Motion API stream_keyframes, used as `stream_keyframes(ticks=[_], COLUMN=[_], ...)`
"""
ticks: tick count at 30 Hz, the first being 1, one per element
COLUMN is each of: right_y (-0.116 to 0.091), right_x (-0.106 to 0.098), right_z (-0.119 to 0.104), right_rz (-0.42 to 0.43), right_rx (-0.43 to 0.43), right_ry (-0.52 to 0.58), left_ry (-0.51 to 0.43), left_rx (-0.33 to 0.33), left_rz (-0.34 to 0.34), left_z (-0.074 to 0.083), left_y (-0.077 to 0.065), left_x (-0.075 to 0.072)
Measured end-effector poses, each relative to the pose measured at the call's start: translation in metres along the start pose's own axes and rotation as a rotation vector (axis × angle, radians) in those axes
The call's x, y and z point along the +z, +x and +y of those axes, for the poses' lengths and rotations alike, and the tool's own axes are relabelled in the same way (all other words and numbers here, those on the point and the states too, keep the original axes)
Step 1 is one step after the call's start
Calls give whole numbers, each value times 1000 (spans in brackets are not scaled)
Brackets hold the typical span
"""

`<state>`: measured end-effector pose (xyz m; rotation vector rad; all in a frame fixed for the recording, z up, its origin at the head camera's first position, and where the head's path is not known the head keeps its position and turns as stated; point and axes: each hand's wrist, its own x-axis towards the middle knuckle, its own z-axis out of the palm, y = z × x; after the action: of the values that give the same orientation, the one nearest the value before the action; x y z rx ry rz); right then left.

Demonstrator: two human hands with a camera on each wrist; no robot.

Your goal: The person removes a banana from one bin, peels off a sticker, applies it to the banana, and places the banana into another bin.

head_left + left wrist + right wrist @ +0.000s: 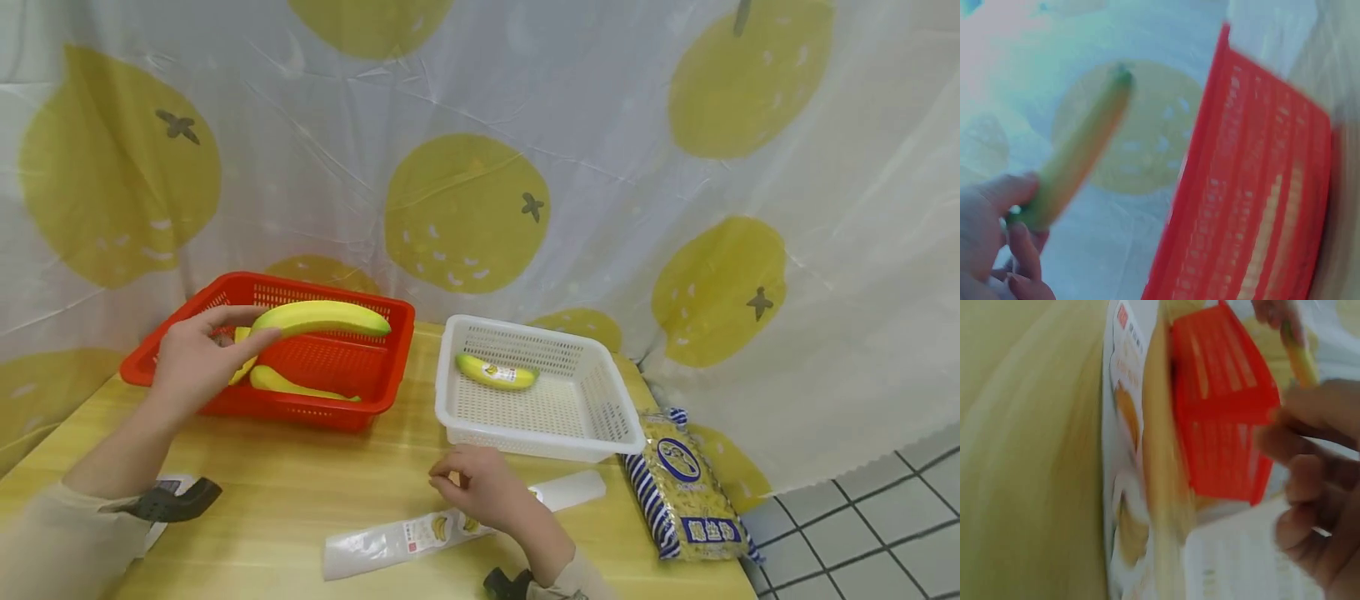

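Note:
My left hand (pixel 198 350) pinches a banana (pixel 330 317) by one end, thumb below it, and holds it up over the red basket (pixel 386 379). In the left wrist view the banana (pixel 1085 150) slants upward beside the basket wall. A second banana (pixel 285 382) lies inside the red basket, and more yellow fruit there is partly covered by the hand. My right hand (pixel 491 487), fingers loosely curled with nothing seen between them, hovers over a strip of banana stickers (pixel 367 550) on the table.
A white basket (pixel 517 439) stands right of the red one, holding a banana (pixel 472 367) with a label on it. A yellow packet (pixel 686 483) with blue stripes leans near its right corner. Behind hangs a fruit-print curtain (pixel 585 250). A white object lies under the left wrist.

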<state>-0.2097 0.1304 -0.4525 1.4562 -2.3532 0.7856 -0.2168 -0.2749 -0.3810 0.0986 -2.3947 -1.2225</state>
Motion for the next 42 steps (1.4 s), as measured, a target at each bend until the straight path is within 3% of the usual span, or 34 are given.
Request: stream_keyframes(ticks=[4, 7, 13, 17, 20, 23, 31, 35, 42], right_y=[-19, -25, -31, -34, -37, -41, -41, -41, -38], right_x=[-2, 1, 3, 0, -3, -8, -10, -7, 0], right_z=[5, 9, 12, 11, 12, 15, 23, 27, 27], right_rz=[-279, -400, -448, -454, -456, -455, -433, -411, -352], right_rx=[260, 373, 450, 484, 533, 581, 552, 523, 491], right_ry=[17, -46, -17, 64, 153, 242, 388, 485, 604], left_ry=[-195, -247, -210, -175, -128, -88, 68, 167, 251], left_rx=[83, 215, 521, 625, 668, 657, 468, 434, 396], left_rz=[0, -23, -63, -108, -125, -146, -241, -298, -355], left_z=[7, 6, -7, -16, -19, -21, -27, -33, -39], left_y=[-35, -59, -86, -95, -100, -101, -98, -94, -91], left_x=[18, 41, 80, 94, 101, 105, 108, 110, 109])
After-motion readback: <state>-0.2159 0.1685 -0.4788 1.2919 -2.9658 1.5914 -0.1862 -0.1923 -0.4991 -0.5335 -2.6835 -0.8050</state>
